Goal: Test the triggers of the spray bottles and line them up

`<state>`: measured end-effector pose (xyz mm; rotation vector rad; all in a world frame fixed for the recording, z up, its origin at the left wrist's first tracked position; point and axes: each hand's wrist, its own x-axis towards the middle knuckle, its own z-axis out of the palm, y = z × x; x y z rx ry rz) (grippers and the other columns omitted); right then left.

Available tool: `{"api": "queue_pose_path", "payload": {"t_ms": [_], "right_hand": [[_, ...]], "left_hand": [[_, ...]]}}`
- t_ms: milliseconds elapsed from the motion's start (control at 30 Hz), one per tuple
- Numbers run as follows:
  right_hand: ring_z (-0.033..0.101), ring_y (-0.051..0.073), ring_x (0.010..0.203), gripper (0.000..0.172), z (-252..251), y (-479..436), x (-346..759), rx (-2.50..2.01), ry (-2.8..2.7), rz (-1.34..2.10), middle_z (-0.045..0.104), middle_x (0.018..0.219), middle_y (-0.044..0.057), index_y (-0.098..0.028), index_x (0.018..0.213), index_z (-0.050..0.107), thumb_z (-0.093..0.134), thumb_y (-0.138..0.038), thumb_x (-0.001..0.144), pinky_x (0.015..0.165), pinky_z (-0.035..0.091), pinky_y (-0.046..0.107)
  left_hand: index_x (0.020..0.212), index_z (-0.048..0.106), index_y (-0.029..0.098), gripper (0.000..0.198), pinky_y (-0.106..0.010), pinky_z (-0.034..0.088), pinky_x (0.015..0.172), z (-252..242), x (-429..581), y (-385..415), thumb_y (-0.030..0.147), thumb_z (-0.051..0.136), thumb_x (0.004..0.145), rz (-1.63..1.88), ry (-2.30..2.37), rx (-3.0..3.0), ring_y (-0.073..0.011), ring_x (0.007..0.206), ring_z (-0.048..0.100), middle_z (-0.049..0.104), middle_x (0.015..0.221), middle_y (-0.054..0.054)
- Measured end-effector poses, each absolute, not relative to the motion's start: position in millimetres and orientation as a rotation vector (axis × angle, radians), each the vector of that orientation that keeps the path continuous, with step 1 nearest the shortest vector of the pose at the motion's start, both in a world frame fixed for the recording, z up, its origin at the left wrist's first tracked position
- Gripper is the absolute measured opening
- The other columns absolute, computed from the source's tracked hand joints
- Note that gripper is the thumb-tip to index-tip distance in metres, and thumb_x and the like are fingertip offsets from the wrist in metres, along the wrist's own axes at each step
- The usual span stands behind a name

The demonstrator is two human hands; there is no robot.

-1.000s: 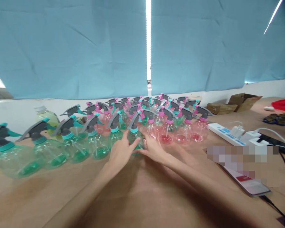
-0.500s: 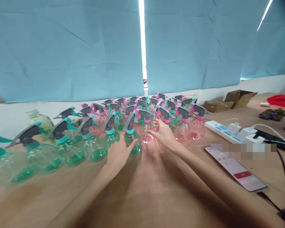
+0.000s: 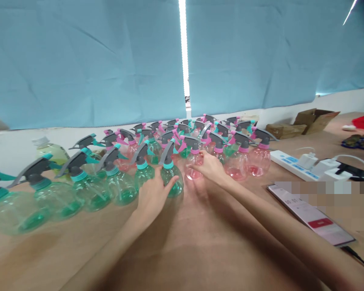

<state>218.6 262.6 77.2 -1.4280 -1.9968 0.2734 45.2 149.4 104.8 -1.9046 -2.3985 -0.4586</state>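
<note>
Pink spray bottle [image 3: 193,159]: right hand [image 3: 212,166] now closer around it, grip unclear; left hand [image 3: 153,192] splayed

A plain workroom, by the look of it, more like a small workshop than a home.
From where I stand, a long wood-toned bench [image 3: 182,250] runs below a white wall [image 3: 9,147] and blue sheeting [image 3: 94,60], with a bright strip of light [image 3: 184,52] showing at a gap; same-shaped spray bottles [image 3: 123,188], green and pink, crowd it in stock-like numbers, while an open cardboard box [image 3: 317,121], a loaded power strip [image 3: 294,166] and a phone [image 3: 309,214] share the top.
</note>
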Motion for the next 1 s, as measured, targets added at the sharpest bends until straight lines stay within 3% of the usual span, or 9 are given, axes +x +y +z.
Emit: {"api": "queue_pose_path", "payload": {"t_ms": [200,633,800,900,1000], "right_hand": [[0.065,0.035,0.103,0.065,74.3,264.2,244.5,-1.421,-1.978,0.323,0.068,0.116,0.013,-0.018,0.125,0.052,0.066,-0.059,0.076,0.081,0.050,0.041],[0.061,0.033,0.114,0.065,61.4,267.6,282.2,-1.357,-1.946,0.382,0.064,0.125,0.014,-0.019,0.126,0.051,0.069,-0.054,0.075,0.090,0.049,0.043],[0.062,0.031,0.112,0.063,62.8,260.1,286.1,-1.299,-1.951,0.439,0.064,0.123,0.014,-0.018,0.126,0.051,0.072,-0.048,0.075,0.091,0.048,0.044],[0.061,0.030,0.113,0.061,65.1,251.8,288.3,-1.255,-1.971,0.485,0.063,0.124,0.014,-0.019,0.125,0.051,0.072,-0.046,0.075,0.092,0.048,0.043],[0.060,0.030,0.114,0.059,65.8,238.1,289.7,-1.206,-2.019,0.500,0.062,0.125,0.013,-0.019,0.123,0.052,0.073,-0.044,0.074,0.092,0.047,0.043]], "left_hand": [[0.138,0.037,0.013,0.067,-0.035,0.045,0.062,104.3,46.1,149.0,0.061,0.038,0.092,-0.454,-2.416,-1.872,-0.0379,0.079,0.071,0.072,0.071,-0.010],[0.149,0.023,0.014,0.073,-0.029,0.040,0.056,103.9,46.6,145.2,0.059,0.039,0.093,-0.664,-2.449,-2.015,-0.0258,0.060,0.069,0.069,0.060,0.002],[0.150,0.018,0.011,0.078,-0.030,0.041,0.056,108.2,47.2,138.3,0.058,0.039,0.092,-0.654,-2.422,-1.990,-0.0276,0.063,0.069,0.067,0.059,0.001],[0.145,0.032,0.013,0.071,-0.032,0.039,0.054,119.6,49.9,126.4,0.060,0.035,0.092,-0.512,-2.420,-1.879,-0.0322,0.067,0.068,0.066,0.060,-0.003],[0.119,0.060,0.022,0.048,-0.033,0.037,0.055,136.4,58.0,108.2,0.056,0.038,0.092,-0.332,-2.388,-1.879,-0.0329,0.069,0.068,0.066,0.061,-0.004]]}}
